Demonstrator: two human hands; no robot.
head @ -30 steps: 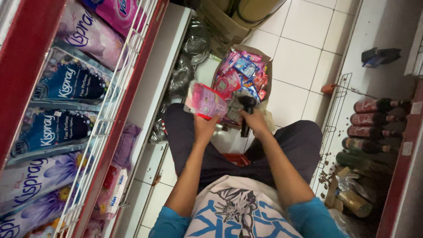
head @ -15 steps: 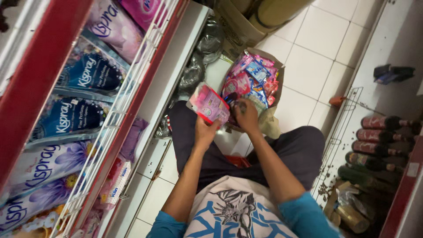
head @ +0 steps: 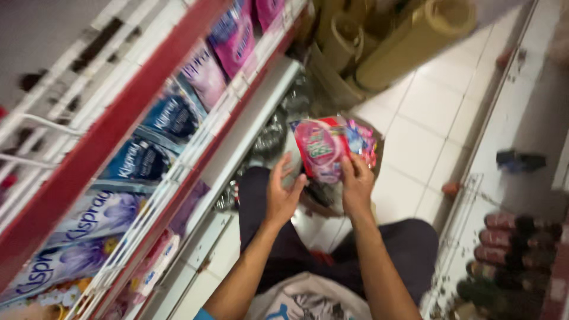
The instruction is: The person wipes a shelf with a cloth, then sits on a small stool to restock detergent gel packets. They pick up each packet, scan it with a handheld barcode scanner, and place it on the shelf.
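Clearly mid-stocking: the right hand (head: 357, 184) grips a pink sachet pack (head: 323, 148) above the box (head: 373, 155); the left hand (head: 283, 192), open, touches it. Next, it needs lifting toward the left shelf (head: 178, 172).

A shelf rack (head: 106, 142) runs along the person's left, with pouches (head: 139, 160) standing in a row behind its wire rail. Ahead, both hands meet over the knees: the right hand (head: 357, 185) holds a sachet pack (head: 323, 148), the left hand (head: 281, 192) just beside it. Rolled mats (head: 409, 41) lie beyond on the floor (head: 432, 112). Bottles (head: 510, 249) line the right.
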